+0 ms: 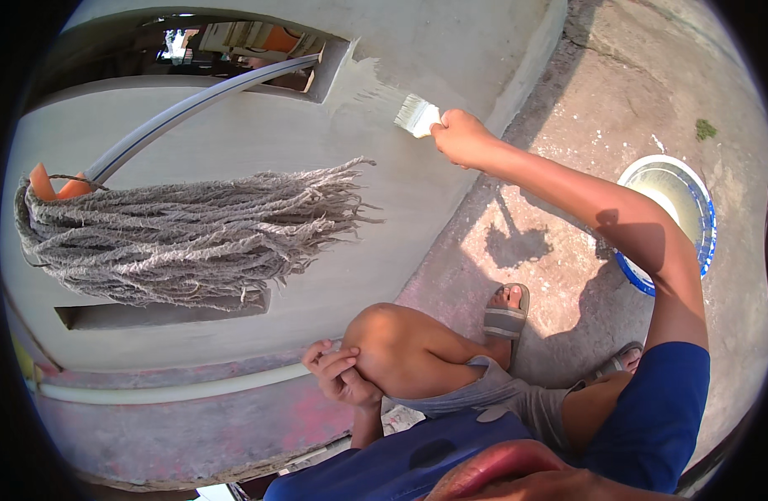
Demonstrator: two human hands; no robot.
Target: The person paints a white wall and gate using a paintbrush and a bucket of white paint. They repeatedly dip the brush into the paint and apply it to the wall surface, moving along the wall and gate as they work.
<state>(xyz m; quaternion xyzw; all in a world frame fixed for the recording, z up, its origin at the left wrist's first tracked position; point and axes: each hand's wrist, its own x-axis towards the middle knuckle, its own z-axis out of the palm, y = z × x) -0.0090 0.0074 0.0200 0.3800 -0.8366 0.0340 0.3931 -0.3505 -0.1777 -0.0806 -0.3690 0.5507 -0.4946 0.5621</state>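
My right hand [465,138] is closed round the handle of a flat paintbrush [415,116], arm stretched out. The bristles, pale with paint, touch the grey wall [409,192] just right of an opening, where a lighter streaked patch [369,83] shows. Beside my bent knee [382,342] is my left hand [342,376], with nothing in it and its fingers loosely bent and apart. A white bucket [669,200] with a blue rim band and pale liquid inside stands on the ground, partly hidden behind my right arm.
A grey string mop [192,234] hangs at the left, its pale handle [192,108] sticking out of the wall's upper opening [329,75]. Below the mop is a narrow slot [158,313]. A white pipe [175,391] runs along the wall's foot. Sandalled feet [506,321] stand on concrete ground.
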